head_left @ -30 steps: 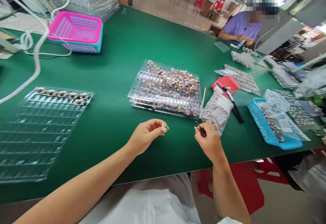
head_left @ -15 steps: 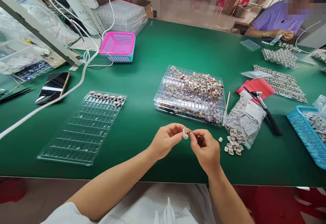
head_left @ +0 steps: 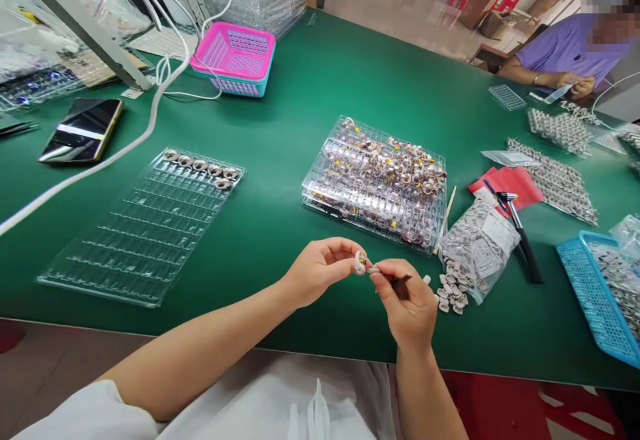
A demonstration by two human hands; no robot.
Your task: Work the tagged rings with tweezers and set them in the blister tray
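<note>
Head view, movement: Since the picture of one second ago, the right hand [head_left: 410, 307] has been brought close to the left hand [head_left: 317, 273]; a clear gap was seen between them then.
Left hand: One white ring piece [head_left: 359, 265] is held narrowly between thumb and fingertips, above the near side of the desk [head_left: 280, 140]; by this edge grip, its yellow-marked side is probably left uncovered.
Right hand: One small white piece [head_left: 374, 269] is pinched, just beside the ring piece; whether they touch cannot be told. One dark tool [head_left: 402, 281] is also held, perhaps inside the palm so that the fingertips remain free.
Long clear tray [head_left: 125, 247]: Six rings are counted, five in a line at the far end and one just nearer; order is probably given by the rows.
Stacked trays [head_left: 370, 173]: At least two; the heaped parts cannot be counted.
Bag [head_left: 475, 240]: One, with more than ten loose pieces [head_left: 453, 287] lying near the right hand, probably for easy reach.
Phone [head_left: 83, 132]: One.
</note>
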